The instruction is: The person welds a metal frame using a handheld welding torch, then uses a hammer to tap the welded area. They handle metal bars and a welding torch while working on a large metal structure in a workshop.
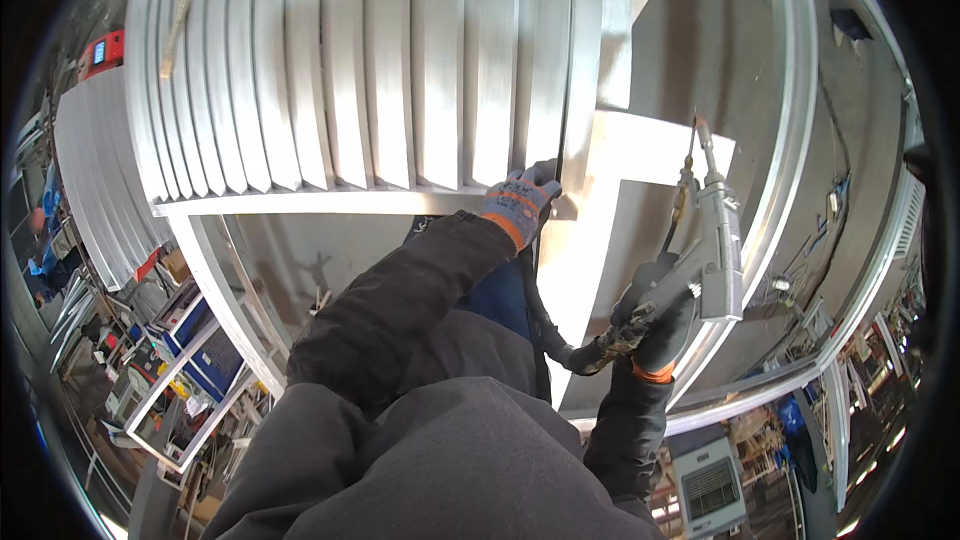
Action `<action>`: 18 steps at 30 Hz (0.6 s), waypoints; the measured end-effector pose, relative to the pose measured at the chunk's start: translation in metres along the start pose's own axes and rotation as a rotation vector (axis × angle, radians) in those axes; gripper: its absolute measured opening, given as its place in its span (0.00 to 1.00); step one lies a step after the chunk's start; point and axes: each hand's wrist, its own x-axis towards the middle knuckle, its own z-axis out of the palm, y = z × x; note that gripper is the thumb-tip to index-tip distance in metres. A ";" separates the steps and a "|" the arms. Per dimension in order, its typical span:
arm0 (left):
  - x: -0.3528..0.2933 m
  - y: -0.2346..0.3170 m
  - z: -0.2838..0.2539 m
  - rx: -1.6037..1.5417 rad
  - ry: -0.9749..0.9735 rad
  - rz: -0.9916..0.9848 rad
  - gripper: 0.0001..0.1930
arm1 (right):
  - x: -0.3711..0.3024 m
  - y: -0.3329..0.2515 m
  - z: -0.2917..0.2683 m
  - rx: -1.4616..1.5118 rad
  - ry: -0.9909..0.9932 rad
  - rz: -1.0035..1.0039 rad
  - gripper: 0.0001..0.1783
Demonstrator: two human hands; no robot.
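Observation:
In my right hand (648, 308), wearing a dark glove with an orange cuff, is a silver welding gun (718, 250). Its slim nozzle and a thin side tube point away from me, over a pale metal crossbar (680, 148). A dark cable (590, 352) trails from the gun's grip toward my body. My left hand (520, 202), in a grey glove with an orange cuff, grips the near right corner of a slatted metal panel (390, 70). Its fingers curl over the edge there, and the fingertips are partly hidden.
The panel sits on a silver metal frame (215, 280), with a curved-looking rail (795, 120) to the right. Grey floor shows between the bars. More slatted sheets (105, 165) and a red device (103, 52) stand at left. A grey vented unit (708, 485) is at lower right.

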 end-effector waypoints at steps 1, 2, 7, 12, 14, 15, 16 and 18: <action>0.004 -0.003 0.005 -0.011 0.053 0.009 0.17 | 0.001 0.000 -0.004 -0.016 -0.010 -0.033 0.36; 0.009 -0.010 0.009 -0.115 0.072 0.060 0.16 | 0.002 -0.001 -0.009 -0.006 -0.012 -0.058 0.34; -0.017 -0.040 0.031 -0.300 0.232 0.088 0.18 | 0.030 -0.003 -0.032 -0.085 0.210 0.051 0.24; -0.125 -0.141 0.042 -0.377 0.601 -0.012 0.15 | 0.081 -0.002 -0.070 -0.117 0.065 0.092 0.20; -0.167 -0.197 0.060 -0.692 0.703 -0.127 0.15 | 0.094 0.009 -0.084 -0.138 0.042 0.034 0.22; -0.202 -0.223 0.080 -0.664 0.614 -0.540 0.13 | 0.099 0.013 -0.091 -0.120 0.017 0.037 0.23; -0.222 -0.250 0.095 -0.771 0.673 -0.642 0.12 | 0.101 0.020 -0.095 -0.182 0.070 0.021 0.23; -0.281 -0.294 0.135 -0.764 0.615 -0.945 0.12 | 0.105 0.029 -0.097 -0.157 0.124 0.193 0.23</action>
